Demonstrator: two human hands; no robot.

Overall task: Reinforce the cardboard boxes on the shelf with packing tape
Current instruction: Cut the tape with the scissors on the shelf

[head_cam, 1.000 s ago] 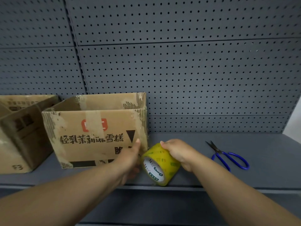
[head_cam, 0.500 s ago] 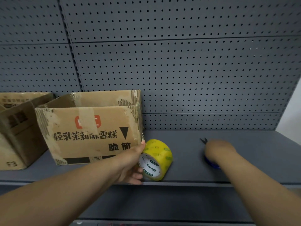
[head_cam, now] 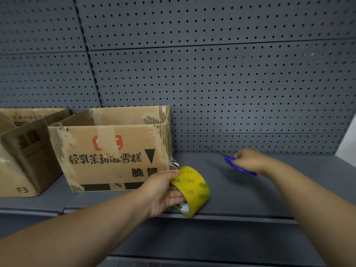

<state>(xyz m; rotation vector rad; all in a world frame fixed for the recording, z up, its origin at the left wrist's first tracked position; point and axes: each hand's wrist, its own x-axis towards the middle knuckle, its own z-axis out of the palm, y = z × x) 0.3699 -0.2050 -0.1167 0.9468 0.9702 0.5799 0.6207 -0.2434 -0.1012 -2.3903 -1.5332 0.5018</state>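
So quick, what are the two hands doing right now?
Left hand: holding the yellow tape roll, fingers curled round it.
Right hand: holding the blue scissors by the handles.

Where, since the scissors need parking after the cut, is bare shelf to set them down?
Widest bare shelf runs from the tape roll rightward to the shelf's end, beneath the right hand holding the scissors. It reaches back to the pegboard. Crowded leftward: the left hand grips the roll by the printed box, with a second box beside.
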